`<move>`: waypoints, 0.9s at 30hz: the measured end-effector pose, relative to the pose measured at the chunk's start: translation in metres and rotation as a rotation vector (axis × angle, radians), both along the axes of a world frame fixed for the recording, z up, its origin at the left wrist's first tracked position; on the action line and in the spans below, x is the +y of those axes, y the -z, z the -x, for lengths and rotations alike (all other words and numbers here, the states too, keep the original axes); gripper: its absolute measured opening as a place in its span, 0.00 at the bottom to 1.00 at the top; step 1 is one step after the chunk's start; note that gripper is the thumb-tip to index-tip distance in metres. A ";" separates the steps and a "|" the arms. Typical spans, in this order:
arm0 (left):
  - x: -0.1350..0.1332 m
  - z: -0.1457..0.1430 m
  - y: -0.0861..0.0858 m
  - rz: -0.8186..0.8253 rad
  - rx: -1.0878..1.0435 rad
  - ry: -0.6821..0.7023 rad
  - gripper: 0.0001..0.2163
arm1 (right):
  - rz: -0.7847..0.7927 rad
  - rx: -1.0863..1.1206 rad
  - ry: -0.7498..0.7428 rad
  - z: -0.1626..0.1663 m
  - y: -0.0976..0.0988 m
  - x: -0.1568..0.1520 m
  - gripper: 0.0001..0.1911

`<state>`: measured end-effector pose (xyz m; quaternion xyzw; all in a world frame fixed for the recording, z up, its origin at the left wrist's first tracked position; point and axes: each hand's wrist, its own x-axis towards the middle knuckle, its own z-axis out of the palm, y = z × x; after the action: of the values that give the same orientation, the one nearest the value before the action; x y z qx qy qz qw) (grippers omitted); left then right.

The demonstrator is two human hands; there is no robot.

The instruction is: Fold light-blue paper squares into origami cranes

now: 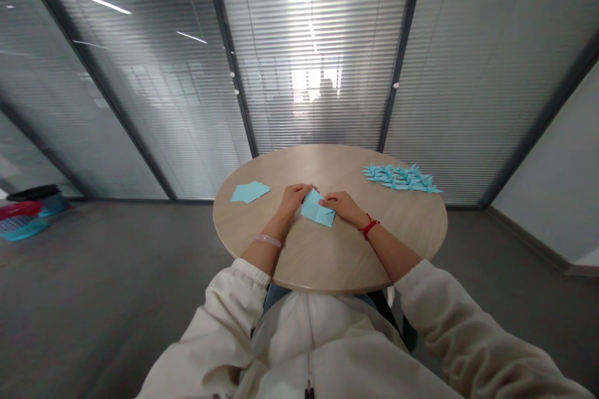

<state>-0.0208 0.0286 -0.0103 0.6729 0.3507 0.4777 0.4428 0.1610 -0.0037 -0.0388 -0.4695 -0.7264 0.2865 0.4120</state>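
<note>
A light blue sheet of paper [318,211], partly folded, lies at the middle of a round wooden table [327,255]. My left hand [294,196] presses its fingertips on the sheet's upper left edge, fingers curled. My right hand [340,204] pinches the sheet's right side, with a red cord on that wrist. Both hands touch the same sheet.
A small stack of flat blue sheets [251,191] lies on the table's left part. Several folded blue paper cranes [400,177] are grouped at the table's far right. Glass walls with blinds stand behind. Coloured baskets [25,213] sit on the floor far left.
</note>
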 end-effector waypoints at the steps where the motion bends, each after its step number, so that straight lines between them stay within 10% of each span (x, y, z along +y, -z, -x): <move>1: 0.000 0.000 0.001 -0.005 -0.001 -0.003 0.18 | 0.001 0.000 -0.004 0.000 0.000 0.000 0.22; 27: 0.003 0.000 0.002 -0.063 0.100 -0.035 0.20 | 0.103 0.057 -0.072 -0.004 0.000 0.003 0.25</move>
<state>-0.0208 0.0312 -0.0123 0.7033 0.3688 0.4618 0.3951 0.1653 -0.0006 -0.0387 -0.4551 -0.7152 0.3514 0.3975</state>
